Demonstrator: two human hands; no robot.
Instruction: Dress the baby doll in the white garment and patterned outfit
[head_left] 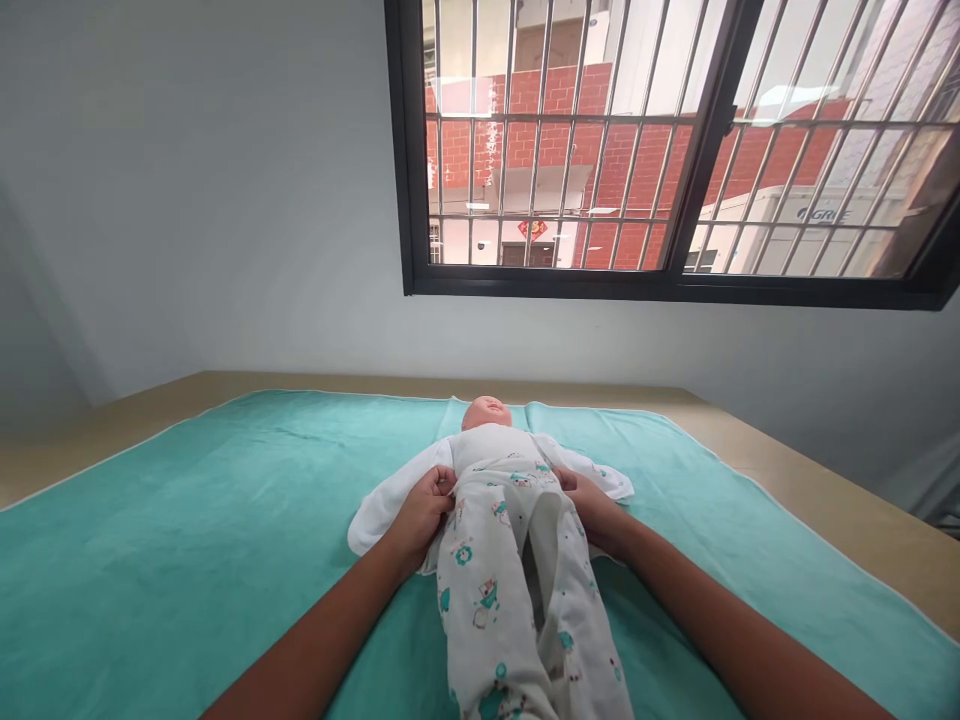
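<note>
A baby doll [489,428] lies on its back on a teal sheet [225,520], head toward the far wall. It wears a white top and white printed trousers [517,590] with small teal animal figures. My left hand [422,512] is closed on the trousers' waistband at the doll's left-of-frame hip. My right hand [592,508] grips the waistband on the other side. An open white garment [375,515] is spread under the doll's body.
The teal sheet covers a tan padded surface [825,500] set against a pale wall. A dark-framed barred window [675,150] sits above, showing a red brick building outside.
</note>
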